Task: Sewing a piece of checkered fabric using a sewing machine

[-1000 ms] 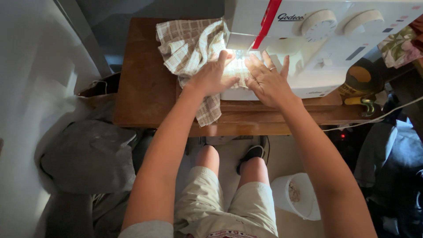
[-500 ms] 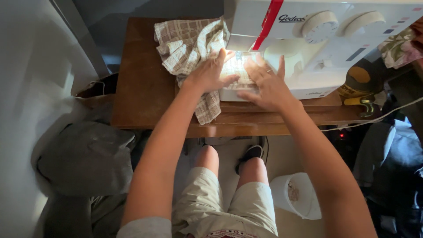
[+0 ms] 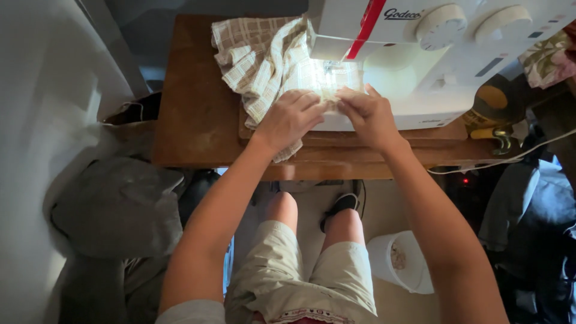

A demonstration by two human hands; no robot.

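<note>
A beige-and-white checked cotton cloth is pinned flat under the lit needle area of the white plastic sewing machine. The left hand is curled, knuckles up, pressing the cloth; the right hand pinches its edge beside. Feeding step judged underway; steady guiding is called for. The rest is bunched beyond the left hand on the brown wooden table.

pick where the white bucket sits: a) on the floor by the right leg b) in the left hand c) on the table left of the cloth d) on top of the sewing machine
A: the white bucket stands on the floor under the table, beside the right leg.
</note>
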